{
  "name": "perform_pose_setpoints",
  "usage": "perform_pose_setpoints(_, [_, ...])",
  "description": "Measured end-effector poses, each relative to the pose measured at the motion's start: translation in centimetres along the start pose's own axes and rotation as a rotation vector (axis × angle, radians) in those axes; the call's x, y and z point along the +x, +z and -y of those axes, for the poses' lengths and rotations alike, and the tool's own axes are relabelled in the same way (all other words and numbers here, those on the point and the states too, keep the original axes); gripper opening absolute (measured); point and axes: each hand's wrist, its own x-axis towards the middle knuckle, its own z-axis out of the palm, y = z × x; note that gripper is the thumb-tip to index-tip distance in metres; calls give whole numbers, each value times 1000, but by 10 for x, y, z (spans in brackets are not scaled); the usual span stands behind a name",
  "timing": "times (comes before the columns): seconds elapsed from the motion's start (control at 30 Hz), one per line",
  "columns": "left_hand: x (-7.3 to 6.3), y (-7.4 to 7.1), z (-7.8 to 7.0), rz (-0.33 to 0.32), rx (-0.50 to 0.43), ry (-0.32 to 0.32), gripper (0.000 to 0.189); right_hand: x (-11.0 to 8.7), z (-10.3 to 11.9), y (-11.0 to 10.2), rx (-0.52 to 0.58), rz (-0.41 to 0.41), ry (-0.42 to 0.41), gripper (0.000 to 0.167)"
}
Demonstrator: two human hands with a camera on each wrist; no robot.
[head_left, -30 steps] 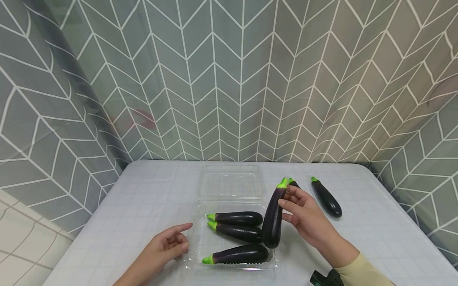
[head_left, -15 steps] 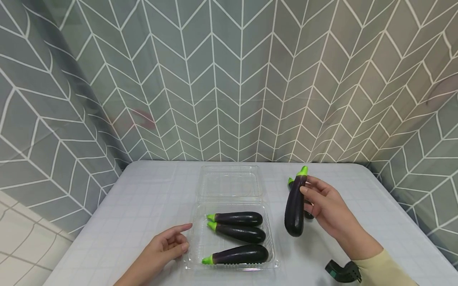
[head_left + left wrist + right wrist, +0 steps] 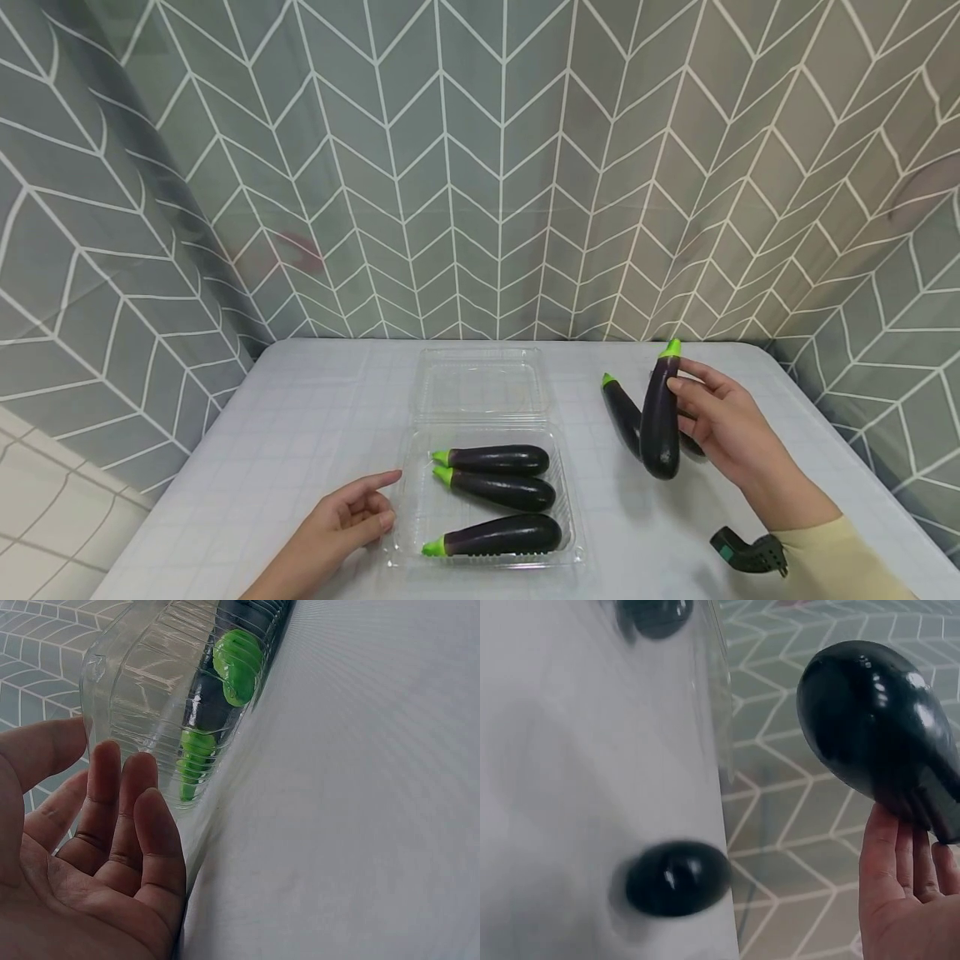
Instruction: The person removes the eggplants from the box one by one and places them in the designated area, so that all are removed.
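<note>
My right hand (image 3: 731,421) pinches a dark purple eggplant (image 3: 660,417) between thumb and fingers near its green stem, tilted with the stem up and the rounded end down. In the right wrist view this eggplant (image 3: 870,720) looms large above the fingers. My left hand (image 3: 348,521) rests at the left rim of a clear plastic clamshell box (image 3: 408,500), its fingers relaxed and right at the wall in the left wrist view. Inside the box lie three eggplants (image 3: 495,533), green stems pointing left.
Behind the held eggplant, one eggplant (image 3: 621,408) lies on the white tablecloth (image 3: 322,400); a second one (image 3: 692,448) is mostly hidden. The box's lid (image 3: 480,383) lies folded back. A patterned curtain (image 3: 480,183) encloses the table.
The right hand has carried its eggplant from the box's right edge, up and to the right over the loose eggplants. The left hand and the box have stayed put.
</note>
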Motion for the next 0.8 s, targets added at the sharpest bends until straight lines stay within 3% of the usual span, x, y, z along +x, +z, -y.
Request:
perform_pose_setpoints(0.27, [1, 1, -2, -5, 7, -38, 58, 2, 4, -28, -14, -19, 17, 28])
perform_pose_setpoints(0.8, [0, -2, -1, 21, 9, -15, 58, 9, 14, -79, 52, -73, 34, 23])
